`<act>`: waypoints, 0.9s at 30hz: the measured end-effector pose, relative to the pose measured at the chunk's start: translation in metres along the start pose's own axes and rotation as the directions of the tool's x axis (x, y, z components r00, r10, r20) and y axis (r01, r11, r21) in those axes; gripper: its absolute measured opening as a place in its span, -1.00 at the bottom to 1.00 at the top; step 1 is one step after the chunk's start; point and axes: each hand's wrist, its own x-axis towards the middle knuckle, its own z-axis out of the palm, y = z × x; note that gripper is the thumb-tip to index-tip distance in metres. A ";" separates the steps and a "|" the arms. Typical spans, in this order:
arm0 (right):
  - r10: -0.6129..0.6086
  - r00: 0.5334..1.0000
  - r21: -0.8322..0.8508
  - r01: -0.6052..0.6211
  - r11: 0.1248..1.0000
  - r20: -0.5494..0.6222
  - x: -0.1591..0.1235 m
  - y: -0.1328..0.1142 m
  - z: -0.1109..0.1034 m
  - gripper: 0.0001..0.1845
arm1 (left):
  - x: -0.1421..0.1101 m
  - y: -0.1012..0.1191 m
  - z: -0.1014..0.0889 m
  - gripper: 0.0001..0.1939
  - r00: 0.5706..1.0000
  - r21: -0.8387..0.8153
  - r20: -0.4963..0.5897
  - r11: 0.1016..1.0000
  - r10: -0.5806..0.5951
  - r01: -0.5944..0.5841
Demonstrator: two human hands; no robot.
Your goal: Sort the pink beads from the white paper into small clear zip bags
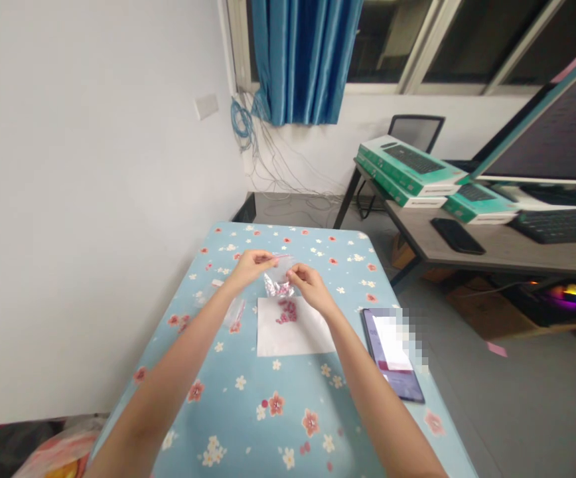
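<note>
- Grip: your left hand point(249, 267) and your right hand point(309, 284) are close together, fingertips pinched on the upper part of a clear zip bag point(279, 274). It hangs between them above the paper. Holding it by the top appears to let its pink contents gather low in the bag.
- Room: a blue satin curtain point(300, 60) hangs at the window ahead of you, above bundled network cables point(241, 123) running down the wall.
- Side desk: on your right, a wood-topped desk point(507, 249) holds a monitor point(547, 126), green keyboard boxes point(407, 166), a black keyboard point(561, 226) and a black smartphone point(457, 236). All stand well apart from your hands.
- Work table: a blue floral tablecloth point(248, 405) covers the table in front of you.
- Tablet: a tablet point(392, 388) lies flat near the table's right edge, beyond your right forearm and out of your working space. Part of its screen is pixelated.
- Paper: a white paper sheet point(278, 338) lies directly below your hands. Its plain surface seems to keep small items easy to see against the pattern.
- Second bag: a small clear plastic bag point(233, 313) lies on the cloth just beside your left forearm.
- Contents: small pink pieces point(287, 311) sit in a cluster on the paper. Their exact kind is too small to tell.
</note>
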 end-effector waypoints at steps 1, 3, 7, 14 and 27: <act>0.010 1.000 -0.027 -0.011 1.000 -0.012 0.005 0.002 -0.002 -0.66 | 0.008 -0.002 0.000 -0.70 1.000 0.039 0.021 0.999 0.004 -0.005; 0.042 0.998 -0.086 -0.045 0.995 -0.041 0.014 0.007 -0.005 -0.71 | 0.024 -0.007 0.001 -0.71 1.000 0.140 0.022 0.990 0.007 -0.010; 0.077 0.993 -0.256 -0.097 0.962 -0.090 0.031 0.015 -0.008 -0.82 | 0.047 -0.024 0.007 -0.78 0.999 0.188 -0.047 0.982 0.011 -0.002; 0.115 0.986 -0.458 -0.158 0.874 -0.121 0.041 0.026 -0.013 -0.85 | 0.060 -0.047 0.015 -0.85 0.997 0.272 -0.077 0.962 0.019 0.003; -0.090 0.946 -0.445 -0.061 0.894 -0.310 0.028 0.036 -0.013 -0.67 | 0.048 -0.030 -0.026 -0.75 0.982 0.430 -0.090 0.896 0.165 -0.112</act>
